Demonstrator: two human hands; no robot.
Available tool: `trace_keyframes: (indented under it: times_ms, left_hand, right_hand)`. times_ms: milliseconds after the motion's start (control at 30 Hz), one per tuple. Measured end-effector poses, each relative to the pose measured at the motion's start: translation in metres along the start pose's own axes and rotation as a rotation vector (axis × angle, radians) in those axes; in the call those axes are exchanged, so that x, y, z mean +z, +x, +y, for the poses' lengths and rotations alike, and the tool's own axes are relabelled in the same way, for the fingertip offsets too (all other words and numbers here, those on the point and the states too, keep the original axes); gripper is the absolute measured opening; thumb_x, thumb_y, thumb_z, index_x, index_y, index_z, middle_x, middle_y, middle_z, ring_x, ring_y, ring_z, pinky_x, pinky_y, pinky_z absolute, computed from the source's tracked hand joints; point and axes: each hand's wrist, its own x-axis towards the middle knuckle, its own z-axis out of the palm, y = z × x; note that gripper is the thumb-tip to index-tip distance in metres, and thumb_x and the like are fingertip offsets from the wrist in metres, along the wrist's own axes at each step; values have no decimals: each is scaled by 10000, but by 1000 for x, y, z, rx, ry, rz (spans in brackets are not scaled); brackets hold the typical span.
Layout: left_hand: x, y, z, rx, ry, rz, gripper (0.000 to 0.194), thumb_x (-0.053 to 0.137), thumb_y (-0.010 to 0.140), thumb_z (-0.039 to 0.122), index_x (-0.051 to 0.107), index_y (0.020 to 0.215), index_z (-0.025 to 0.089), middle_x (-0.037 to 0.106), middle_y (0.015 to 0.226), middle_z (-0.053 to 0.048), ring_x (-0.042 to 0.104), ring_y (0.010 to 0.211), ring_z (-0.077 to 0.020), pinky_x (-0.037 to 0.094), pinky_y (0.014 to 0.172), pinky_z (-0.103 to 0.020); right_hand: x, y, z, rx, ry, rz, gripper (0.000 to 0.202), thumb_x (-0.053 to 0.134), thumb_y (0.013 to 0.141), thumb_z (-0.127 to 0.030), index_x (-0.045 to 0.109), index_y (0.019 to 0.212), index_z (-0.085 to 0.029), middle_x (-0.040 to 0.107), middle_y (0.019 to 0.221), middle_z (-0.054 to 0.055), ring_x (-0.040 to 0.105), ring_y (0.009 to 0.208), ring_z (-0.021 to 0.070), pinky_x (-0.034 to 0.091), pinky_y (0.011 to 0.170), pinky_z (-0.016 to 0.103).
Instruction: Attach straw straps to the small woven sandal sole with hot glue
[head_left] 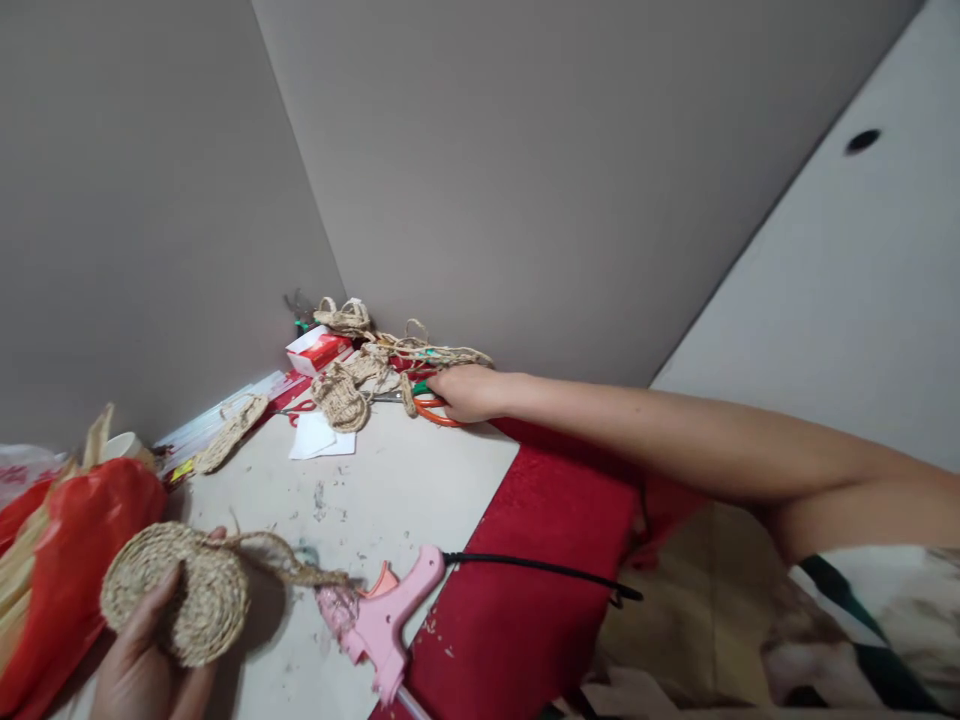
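Note:
In my left hand (154,650) at the lower left is a flat coiled piece of braided straw (214,610), two rounds joined side by side, the thumb pressed on its face. A loose braided tail (281,555) runs right from it towards the nozzle of a pink glue gun (386,625) that lies on the table. My right hand (471,392) reaches to the back of the table, its fingers closed at the green and orange handles of scissors (433,412). The blades point left among woven straw pieces; my fingertips are partly hidden.
Straw slippers (341,395), a red and white box (319,350) and white paper (322,437) crowd the back corner against the grey wall (480,180). A red plastic bag (97,540) stands left. The glue gun's black cord (540,568) crosses a red cloth (517,620).

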Motion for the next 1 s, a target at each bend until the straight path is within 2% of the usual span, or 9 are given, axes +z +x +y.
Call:
trace_keyframes:
  times_ms: [67, 233, 400, 533, 600, 667, 767, 933, 1000]
  left_hand:
    - [10, -7, 2, 37, -118, 73, 312, 670, 765, 108, 702, 1061, 201, 771, 896, 0, 720, 759, -157, 588, 790, -274]
    - [14, -14, 3, 83, -137, 33, 262, 680, 726, 98, 714, 982, 139, 768, 863, -77, 726, 770, -227, 610, 719, -341]
    - [7, -16, 5, 128, -99, -30, 307, 727, 686, 133, 706, 992, 125, 766, 896, -101, 720, 721, -228, 610, 653, -334]
    - [6, -18, 11, 119, -68, -60, 333, 772, 647, 176, 714, 969, 114, 764, 906, -117, 715, 705, -229, 602, 617, -308]
    - [6, -19, 13, 96, -74, -55, 327, 784, 629, 187, 719, 941, 118, 766, 892, -115, 713, 685, -226, 599, 593, -297]
    - [7, -20, 15, 63, -83, -62, 315, 787, 615, 180, 719, 916, 119, 767, 892, -122, 713, 670, -229, 596, 573, -292]
    - [9, -24, 17, 12, -89, -85, 299, 776, 602, 132, 708, 892, 110, 765, 883, -141, 720, 687, -257, 599, 591, -310]
    - [9, -26, 14, -34, -104, -113, 386, 786, 568, 109, 695, 942, 116, 763, 851, -155, 725, 795, -337, 606, 674, -400]
    - [8, -25, 13, -27, -90, -121, 373, 806, 560, 130, 696, 917, 123, 762, 887, -159, 725, 800, -334, 605, 677, -391]
  right_hand:
    - [5, 5, 0, 3, -26, -25, 329, 560, 770, -228, 625, 1061, -88, 661, 1013, 197, 617, 850, 267, 405, 675, 327]
    - [3, 11, -1, -30, -81, -75, 315, 620, 716, -256, 619, 997, -112, 647, 925, 169, 598, 775, 249, 386, 628, 324]
    - [-15, -18, 10, -45, -57, -130, 280, 559, 791, -394, 623, 822, -122, 601, 780, 132, 528, 656, 204, 361, 593, 331]
    - [-36, -49, 28, -231, 239, -387, 265, 560, 791, -416, 603, 787, -155, 577, 743, 49, 472, 629, 136, 379, 583, 278]
    - [-41, -59, 29, -320, 493, -482, 311, 538, 803, -464, 577, 806, -156, 553, 726, 35, 449, 621, 122, 371, 572, 271]
    - [-41, -64, 19, -394, 626, -510, 342, 553, 789, -489, 570, 835, -150, 557, 767, 39, 470, 660, 121, 380, 592, 262]
    - [-38, -63, -11, -483, 640, -510, 395, 636, 749, -511, 576, 881, -144, 566, 813, 36, 494, 702, 124, 402, 622, 247]
    - [-36, -49, -54, -579, 396, -292, 460, 634, 764, -589, 599, 921, -158, 581, 821, 52, 499, 726, 145, 403, 657, 255]
    - [-38, -42, -63, -601, 302, -281, 460, 629, 770, -593, 587, 924, -161, 560, 766, 32, 472, 666, 135, 379, 616, 254]
